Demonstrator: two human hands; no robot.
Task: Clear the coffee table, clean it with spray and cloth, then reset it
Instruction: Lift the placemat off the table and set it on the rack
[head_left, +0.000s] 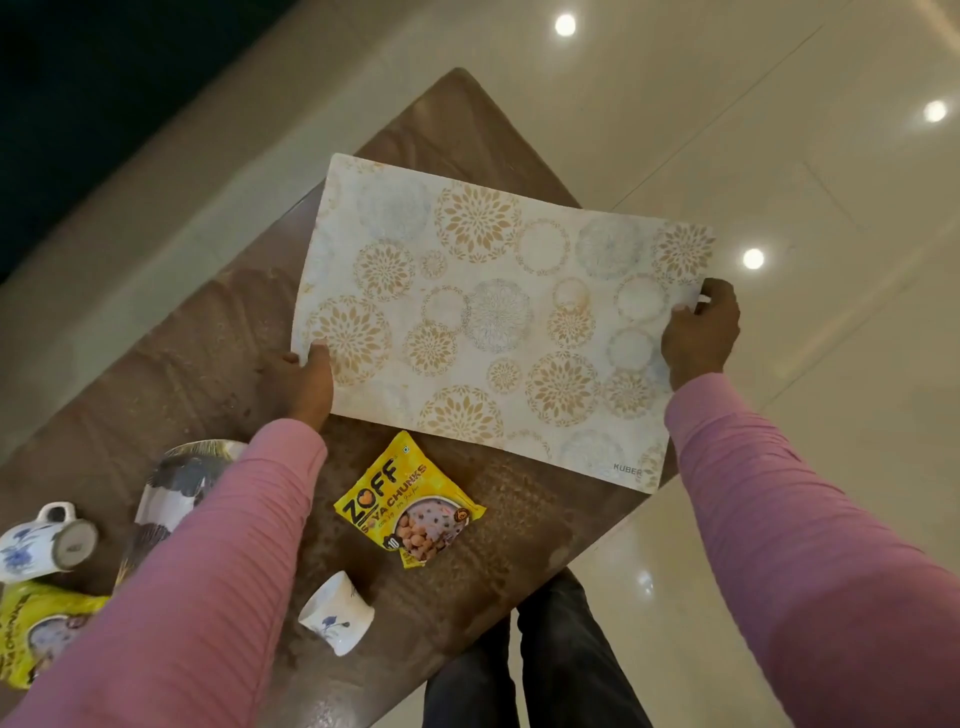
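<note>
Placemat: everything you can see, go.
The placemat is a pale rectangular sheet, perhaps plastic, printed with gold and faint blue floral medallions; "KUBER" is printed at its near right corner. It is spread flat over the table, its right end past the table edge. The left hand pinches its left edge, the right hand its right edge. Whether it rests on the table is unclear.

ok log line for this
left grip, right grip: hold white floral placemat by short ends | yellow snack packet, white flowered cup on brown table
</note>
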